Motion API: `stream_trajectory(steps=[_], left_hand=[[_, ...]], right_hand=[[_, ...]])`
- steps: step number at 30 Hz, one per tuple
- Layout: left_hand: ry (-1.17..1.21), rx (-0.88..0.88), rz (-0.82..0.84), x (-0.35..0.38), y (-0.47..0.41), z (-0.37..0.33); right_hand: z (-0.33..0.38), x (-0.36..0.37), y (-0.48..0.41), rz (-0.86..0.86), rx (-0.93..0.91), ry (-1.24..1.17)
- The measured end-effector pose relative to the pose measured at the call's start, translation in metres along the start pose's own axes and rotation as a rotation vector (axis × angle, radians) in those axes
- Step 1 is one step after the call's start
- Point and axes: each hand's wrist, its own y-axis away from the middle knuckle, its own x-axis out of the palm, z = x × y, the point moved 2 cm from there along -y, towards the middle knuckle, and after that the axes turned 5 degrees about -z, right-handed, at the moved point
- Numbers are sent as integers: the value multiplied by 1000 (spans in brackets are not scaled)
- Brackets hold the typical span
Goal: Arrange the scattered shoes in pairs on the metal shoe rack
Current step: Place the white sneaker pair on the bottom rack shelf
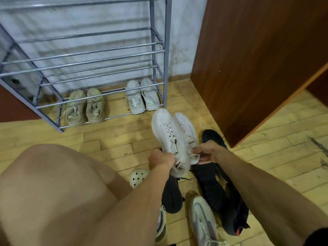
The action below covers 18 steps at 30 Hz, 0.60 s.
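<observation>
left hand (pixel 160 161) and right hand (pixel 206 154) each clamped a white sneaker (pixel 170 137) (heels gripped), metal shoe rack (pixel 158 71) beyond

**Corner of the room**

We note a floor (pixel 113 139) of yellowish wood-look planks, scuffed, with dark marks at the far right. Behind stands a pale, whitish wall (pixel 99 20), streaked and stained low down near the corner. A tall reddish-brown wooden panel (pixel 257 59) rises at right, its edge lighter. Light is even, soft, indoor.
</observation>
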Motion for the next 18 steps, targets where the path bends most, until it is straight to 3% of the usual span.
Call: stream_trajectory(steps=[6,13,18], left_hand=[[184,51,-153,-23,-1,-29],[274,115,-190,-70,-39,-86],[295,153,-197,-107,-87,-134]], right_hand=[[46,-7,14,-2,-185,-6],[111,12,12,-71,-353,-16],[162,33,-1,-6,-398,-76]])
